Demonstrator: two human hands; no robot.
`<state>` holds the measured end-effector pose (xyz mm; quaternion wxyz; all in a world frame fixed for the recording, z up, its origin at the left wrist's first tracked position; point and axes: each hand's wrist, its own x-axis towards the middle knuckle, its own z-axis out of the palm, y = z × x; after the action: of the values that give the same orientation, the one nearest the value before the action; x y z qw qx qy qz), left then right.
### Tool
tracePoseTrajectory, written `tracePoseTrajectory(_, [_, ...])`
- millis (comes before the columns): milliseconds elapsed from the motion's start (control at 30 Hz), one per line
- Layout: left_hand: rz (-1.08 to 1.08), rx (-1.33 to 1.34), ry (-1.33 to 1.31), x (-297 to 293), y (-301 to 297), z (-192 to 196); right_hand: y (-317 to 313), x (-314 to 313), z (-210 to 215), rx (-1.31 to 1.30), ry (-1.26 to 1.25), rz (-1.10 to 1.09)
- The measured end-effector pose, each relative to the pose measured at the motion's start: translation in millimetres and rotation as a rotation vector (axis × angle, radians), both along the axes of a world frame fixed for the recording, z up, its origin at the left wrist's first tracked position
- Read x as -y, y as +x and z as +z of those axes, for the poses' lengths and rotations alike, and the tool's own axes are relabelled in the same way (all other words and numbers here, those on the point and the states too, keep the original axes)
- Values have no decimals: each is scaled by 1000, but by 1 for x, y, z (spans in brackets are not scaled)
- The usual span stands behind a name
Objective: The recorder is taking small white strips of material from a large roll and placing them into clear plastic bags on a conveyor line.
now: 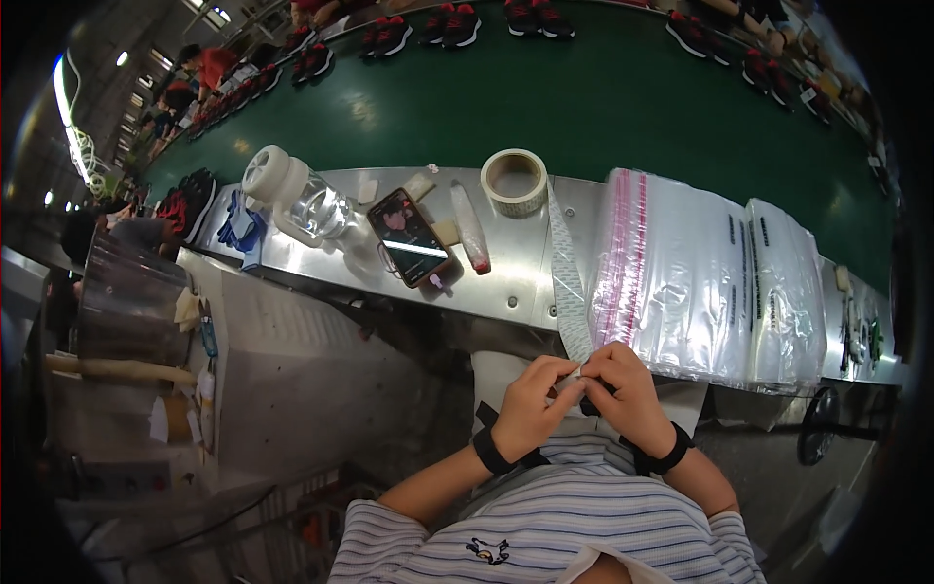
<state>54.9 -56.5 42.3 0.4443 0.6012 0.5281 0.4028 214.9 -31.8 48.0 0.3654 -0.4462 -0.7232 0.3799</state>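
A roll of pale printed tape or stickers point(520, 206) stands at the back edge of the metal ledge. From it a long whitish strip point(567, 277) hangs over the ledge's front edge toward me. My left hand point(533, 404) and my right hand point(625, 394) meet at the strip's lower end, just in front of the ledge. Fingertips and thumbs of both are pinched together there, with the strip's end between them. What exactly each fingertip grips is partly hidden. Right of the strip lies a stack of clear zip bags point(671, 282) with pink-red closures.
On the metal ledge point(516, 282) lie a phone point(411, 238), a clear bottle point(306, 200), a whitish tube-shaped item point(469, 229) and a blue cloth point(243, 229). Beyond runs a green conveyor point(448, 107) with black-red shoes point(540, 18); other people point(206, 66) stand along it.
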Motion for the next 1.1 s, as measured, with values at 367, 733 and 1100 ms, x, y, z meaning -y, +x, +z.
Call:
tracePoseTrajectory(367, [-13, 231, -249, -12, -6, -11, -5, -1, -3, -48, 70, -89])
tracePoseTrajectory(733, [-5, 151, -116, -22, -14, -3, 4, 1, -5, -31, 35, -112])
tracePoseTrajectory(1100, [-448, -288, 613, -74, 44, 8, 74, -32, -3, 113, 79, -497])
